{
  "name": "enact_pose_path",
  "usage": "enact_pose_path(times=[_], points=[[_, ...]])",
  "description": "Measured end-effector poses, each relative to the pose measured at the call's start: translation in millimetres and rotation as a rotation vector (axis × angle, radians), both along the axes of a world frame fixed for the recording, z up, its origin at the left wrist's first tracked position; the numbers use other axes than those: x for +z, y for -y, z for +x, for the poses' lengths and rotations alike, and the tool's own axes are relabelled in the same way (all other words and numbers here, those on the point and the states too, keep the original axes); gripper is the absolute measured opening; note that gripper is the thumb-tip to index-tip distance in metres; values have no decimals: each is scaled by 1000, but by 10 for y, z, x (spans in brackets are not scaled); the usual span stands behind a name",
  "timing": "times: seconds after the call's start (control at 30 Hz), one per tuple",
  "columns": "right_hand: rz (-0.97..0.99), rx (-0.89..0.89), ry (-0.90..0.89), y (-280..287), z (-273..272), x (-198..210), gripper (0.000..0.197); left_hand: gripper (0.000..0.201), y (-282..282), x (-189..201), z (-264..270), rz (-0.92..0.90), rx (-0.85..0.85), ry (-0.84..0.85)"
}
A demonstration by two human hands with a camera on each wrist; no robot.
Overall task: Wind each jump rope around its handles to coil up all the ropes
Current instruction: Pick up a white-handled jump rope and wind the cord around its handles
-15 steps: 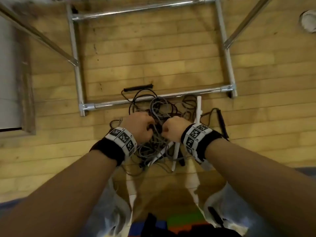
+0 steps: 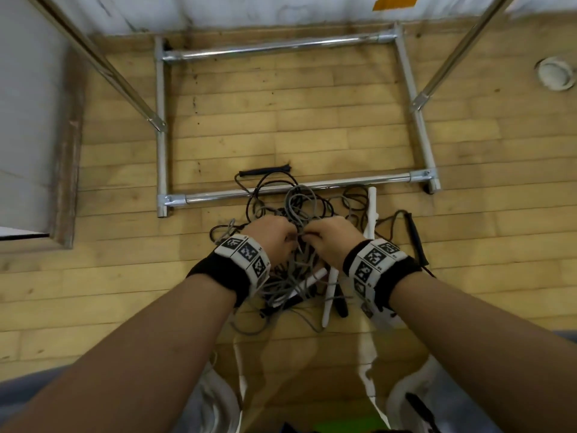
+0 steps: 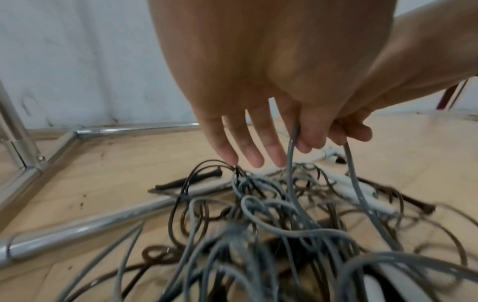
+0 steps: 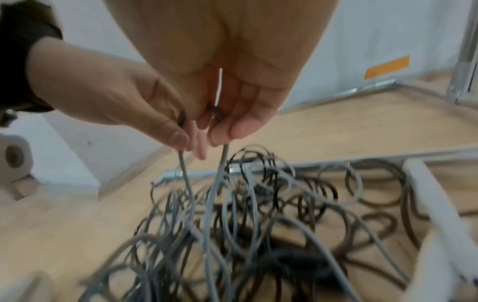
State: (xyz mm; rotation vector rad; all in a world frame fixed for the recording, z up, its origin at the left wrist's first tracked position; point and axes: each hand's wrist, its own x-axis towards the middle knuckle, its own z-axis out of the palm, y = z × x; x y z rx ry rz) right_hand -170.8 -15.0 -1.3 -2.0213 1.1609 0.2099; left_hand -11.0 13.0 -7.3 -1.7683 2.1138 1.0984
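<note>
A tangle of grey rope (image 2: 299, 201) and black rope (image 2: 259, 189) lies on the wooden floor, with white handles (image 2: 371, 210) and black handles (image 2: 265, 170) scattered among it. Both hands hover close together just above the pile. My left hand (image 2: 281, 235) pinches a grey strand (image 3: 291, 163) between thumb and forefinger, its other fingers (image 3: 256, 159) pointing straight down. My right hand (image 2: 324, 235) pinches another grey strand (image 4: 222, 163) right beside it. Both strands run down into the knot.
A chrome tube frame (image 2: 343, 182) lies on the floor, its front bar under the pile's far edge. A white panel (image 2: 31, 120) stands on the left and a round floor fitting (image 2: 555, 73) at the far right. My legs show at the bottom edge.
Both hands stay over the pile and now sit a little closer together, pinching grey strands. The head view has tilted up to show the wall.
</note>
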Motion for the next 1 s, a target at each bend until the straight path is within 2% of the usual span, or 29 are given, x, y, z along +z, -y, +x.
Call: enact_pose_path(times=[0.17, 0.23, 0.4, 0.5, 0.6, 0.7, 0.77, 0.9, 0.97, 1.0], points=[[-186, -41, 113, 237, 27, 683, 25, 11, 95, 580, -41, -159, 281, -193], [-265, -120, 177, 285, 39, 1009, 21, 11, 131, 869, -54, -227, 363, -248], [-425, -265, 475, 257, 89, 1888, 14, 3, 202, 1656, -86, -407, 563, -473], [-464, -377, 662, 224, 130, 2387, 16, 12, 190, 2144, -115, -429, 577, -625], [-416, -451, 862, 151, 177, 2855, 22, 10, 118, 2571, -105, -507, 518, -674], [-415, -489, 1004, 47, 212, 3286, 22, 20, 15, 2886, -62, -580, 562, -731], [-437, -501, 1065, -15, 225, 3556, 22, 18, -62, 3028, -27, -560, 566, -782], [-486, -500, 1103, -68, 237, 3884, 19, 15, -210, 3190, 28, -536, 595, -857], [-433, -536, 1106, -79, 231, 3818, 6, 15, -245, 3224, 33, -541, 665, -928], [-388, -553, 1084, -94, 229, 3731, 8, 14, -256, 3237, 23, -541, 694, -965]])
